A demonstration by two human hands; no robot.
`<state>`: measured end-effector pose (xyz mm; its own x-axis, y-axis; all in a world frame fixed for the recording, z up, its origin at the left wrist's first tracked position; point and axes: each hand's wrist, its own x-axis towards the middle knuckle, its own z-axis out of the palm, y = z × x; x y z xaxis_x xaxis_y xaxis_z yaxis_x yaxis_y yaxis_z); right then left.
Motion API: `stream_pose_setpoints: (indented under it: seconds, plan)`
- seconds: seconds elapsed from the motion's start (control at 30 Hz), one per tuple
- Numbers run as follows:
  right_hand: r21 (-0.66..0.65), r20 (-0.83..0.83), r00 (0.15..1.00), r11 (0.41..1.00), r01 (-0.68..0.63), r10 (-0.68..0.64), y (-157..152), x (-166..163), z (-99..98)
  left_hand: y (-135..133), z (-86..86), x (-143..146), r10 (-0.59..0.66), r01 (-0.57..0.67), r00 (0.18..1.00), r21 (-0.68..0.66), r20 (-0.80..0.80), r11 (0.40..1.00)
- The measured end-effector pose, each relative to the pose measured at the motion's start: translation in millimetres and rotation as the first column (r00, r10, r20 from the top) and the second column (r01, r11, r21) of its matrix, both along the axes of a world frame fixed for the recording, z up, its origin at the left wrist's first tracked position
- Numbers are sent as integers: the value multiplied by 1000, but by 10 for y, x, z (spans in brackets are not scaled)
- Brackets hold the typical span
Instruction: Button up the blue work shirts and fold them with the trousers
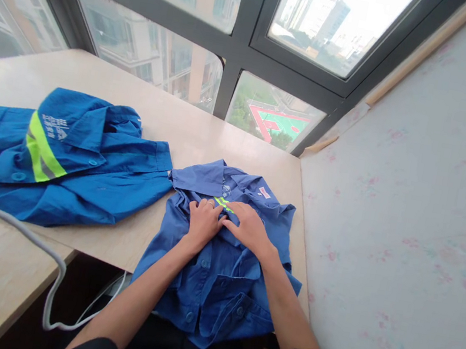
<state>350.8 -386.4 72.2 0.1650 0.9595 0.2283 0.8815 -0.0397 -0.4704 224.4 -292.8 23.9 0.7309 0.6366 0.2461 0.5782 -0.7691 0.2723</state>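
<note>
Spread front side up before me is a blue work jacket (223, 283) with chest pockets, buttons and a yellow-green reflective strip. Its collar points toward the window, and its lower part hangs over the counter's near edge. My left hand (204, 223) has its fingers curled on the upper front of the jacket, gripping the cloth. Close against it, my right hand (248, 229) pinches the front edge with thumb and fingers. Whatever lies between the fingertips is hidden, so a button there cannot be made out.
A second, brighter blue jacket (81, 173) lies folded on the pale counter (191, 126) to the left, its edge near the first one's collar. A grey-white cable (55, 288) loops at lower left. Windows (236, 50) stand behind; a floral-papered wall (409, 216) bounds the right.
</note>
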Motion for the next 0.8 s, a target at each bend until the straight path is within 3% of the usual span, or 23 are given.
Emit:
stream_pose_setpoints:
  seconds: [0.1,0.23,0.37,0.5,0.7,0.8]
  plan:
    - [-108,88,994,991,80,-71,97,3,-170,63,-11,29,-33,33,999,-7,-3,999]
    - [-144,86,982,974,176,-165,56,152,-337,92,-60,-11,-74,74,996,-5,56,997]
    - [-75,-148,979,989,129,-139,-27,208,-457,71,-82,-40,-76,78,991,-15,109,997]
    - [-34,-401,908,992,120,-124,-26,198,-514,61,-75,-42,-61,69,980,-39,190,997]
    - [-92,-585,799,990,106,-140,-6,243,-487,88,-80,-56,-188,216,951,-92,245,972]
    - [-139,-695,707,989,46,-131,-24,286,-462,99,-63,-60,-187,227,946,-128,267,966]
